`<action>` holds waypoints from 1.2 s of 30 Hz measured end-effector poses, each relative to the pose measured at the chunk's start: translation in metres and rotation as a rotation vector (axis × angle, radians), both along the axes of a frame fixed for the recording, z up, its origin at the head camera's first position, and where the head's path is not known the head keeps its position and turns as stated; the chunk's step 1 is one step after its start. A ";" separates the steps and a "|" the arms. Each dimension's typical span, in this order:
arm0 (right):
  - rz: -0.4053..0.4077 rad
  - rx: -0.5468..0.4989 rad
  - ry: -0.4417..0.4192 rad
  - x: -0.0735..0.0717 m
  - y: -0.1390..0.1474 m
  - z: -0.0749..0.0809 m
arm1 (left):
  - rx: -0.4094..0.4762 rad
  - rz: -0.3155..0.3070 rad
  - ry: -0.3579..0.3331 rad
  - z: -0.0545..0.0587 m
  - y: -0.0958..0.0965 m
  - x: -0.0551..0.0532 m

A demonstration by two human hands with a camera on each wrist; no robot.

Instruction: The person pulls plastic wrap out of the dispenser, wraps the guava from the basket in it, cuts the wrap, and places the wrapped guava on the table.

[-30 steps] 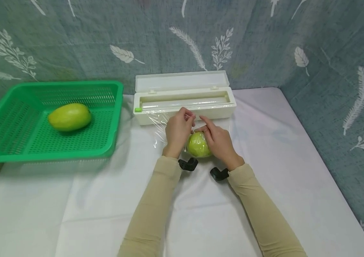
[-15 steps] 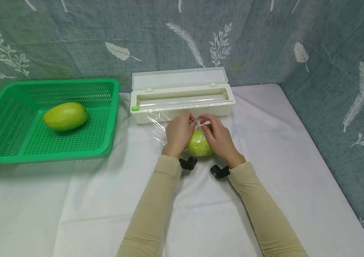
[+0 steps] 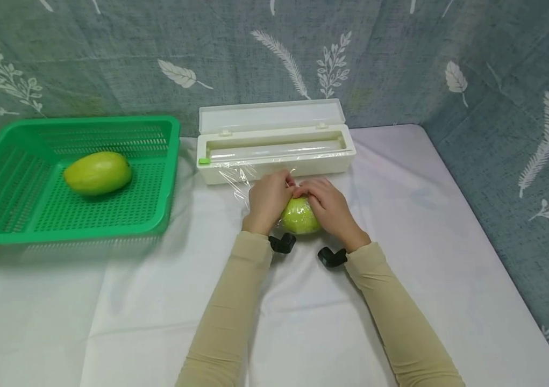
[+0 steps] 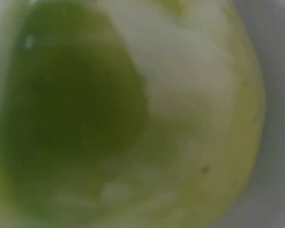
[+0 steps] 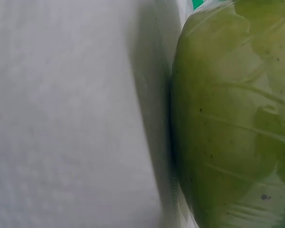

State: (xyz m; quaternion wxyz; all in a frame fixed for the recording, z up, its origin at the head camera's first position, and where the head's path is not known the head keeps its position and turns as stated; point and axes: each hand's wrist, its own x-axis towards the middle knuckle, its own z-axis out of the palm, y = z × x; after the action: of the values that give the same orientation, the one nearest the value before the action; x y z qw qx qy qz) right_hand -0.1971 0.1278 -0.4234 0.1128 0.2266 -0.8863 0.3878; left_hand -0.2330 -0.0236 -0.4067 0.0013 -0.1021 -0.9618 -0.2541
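Observation:
A green-yellow mango lies on the white table between both hands, with clear cling film stretched over its skin. My left hand pinches the cling film at the mango's far left side. Curled over the top right of the fruit, my right hand grips film there, its fingertips close to the left ones. Glossy film covers the mango in the left wrist view, very near and blurred. Creases of wrap cross the mango in the right wrist view, where no fingers show.
Just beyond the hands stands a white cling film dispenser, lid up, its roll visible and film trailing from it. A green basket at the left holds another mango. Patterned grey-green cloth hangs behind the table.
My right hand's fingers, raised and spread earlier, have come down and curled in over the mango's top beside the left hand. The left hand has stayed nearly in place.

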 end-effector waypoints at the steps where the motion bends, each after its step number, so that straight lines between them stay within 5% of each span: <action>1: 0.004 -0.003 -0.004 0.000 0.000 0.000 | -0.003 -0.003 -0.002 0.001 0.000 0.000; 16: -0.009 0.113 -0.092 0.000 -0.004 0.004 | -0.079 -0.040 -0.061 0.007 -0.014 0.001; 22: -0.049 0.188 -0.074 -0.003 -0.009 0.006 | -0.050 -0.127 -0.104 0.008 -0.024 0.000; 30: -0.084 0.258 -0.164 -0.008 -0.012 0.012 | 0.050 -0.226 -0.207 0.017 -0.040 0.002; 36: -0.079 0.290 -0.202 -0.016 -0.014 0.019 | 0.078 -0.226 -0.121 0.037 -0.039 0.008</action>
State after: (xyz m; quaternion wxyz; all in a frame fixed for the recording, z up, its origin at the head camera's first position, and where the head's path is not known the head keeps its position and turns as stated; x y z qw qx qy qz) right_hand -0.2135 0.1140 -0.4044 0.0042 0.1656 -0.9480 0.2719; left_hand -0.2251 -0.0629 -0.3700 -0.0814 -0.1942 -0.9318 -0.2956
